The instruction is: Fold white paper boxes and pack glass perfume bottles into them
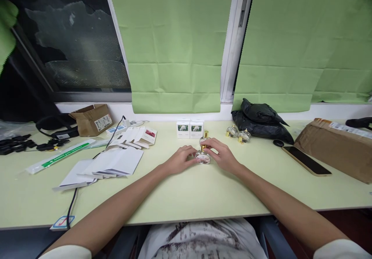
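Note:
A small round glass perfume bottle [202, 157] with a gold neck stands on the pale green table [186, 193], between both my hands. My left hand [179, 159] curls against its left side. My right hand [221, 153] pinches the gold neck from the right with thumb and fingers. A second bottle with a gold cap [205, 137] stands just behind. Two small white boxes [190, 129] with flower pictures stand side by side behind that. Two more glass bottles [238, 133] lie to the right.
Flattened white cartons [107, 164] and small folded boxes [136, 137] lie at left, with a black cable [72, 197] and a cardboard box [92, 119]. A black bag [261, 119], a phone [306, 160] and a brown parcel [337, 146] sit at right.

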`<state>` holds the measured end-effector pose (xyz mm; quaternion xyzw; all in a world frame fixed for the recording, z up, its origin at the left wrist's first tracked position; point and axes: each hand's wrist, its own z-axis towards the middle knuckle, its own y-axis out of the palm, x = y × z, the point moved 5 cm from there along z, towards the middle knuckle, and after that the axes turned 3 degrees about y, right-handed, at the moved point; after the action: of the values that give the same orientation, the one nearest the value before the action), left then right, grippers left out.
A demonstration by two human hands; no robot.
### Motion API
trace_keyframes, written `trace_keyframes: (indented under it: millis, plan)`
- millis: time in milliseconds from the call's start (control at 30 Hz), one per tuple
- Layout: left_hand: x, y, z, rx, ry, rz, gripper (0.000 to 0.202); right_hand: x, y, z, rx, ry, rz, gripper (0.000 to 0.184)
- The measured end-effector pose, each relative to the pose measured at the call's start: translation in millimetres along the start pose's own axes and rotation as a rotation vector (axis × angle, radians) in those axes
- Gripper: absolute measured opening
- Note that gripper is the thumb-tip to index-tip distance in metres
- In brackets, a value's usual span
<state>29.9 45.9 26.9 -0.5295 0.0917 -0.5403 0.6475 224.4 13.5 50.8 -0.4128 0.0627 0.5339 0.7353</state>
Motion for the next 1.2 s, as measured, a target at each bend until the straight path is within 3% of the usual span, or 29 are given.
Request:
trace_keyframes:
  millis: [933,1067,1200]
  plan:
    - [1.0,-0.2,0.0,-0.005,-0.02,-0.001,0.041,9.2,1.5,-3.2,0.014,0.038,0.054,0.025]
    - [1.4,-0.4,-0.2,-0.006,-0.016,-0.019,0.041,8.7,5.3,-6.1,-0.029,0.097,0.013,0.031]
    - [0.6,-0.3,-0.5,-0.018,-0.016,-0.002,0.038,11.2,7.8,-8.9,-0.088,0.192,0.005,0.049]
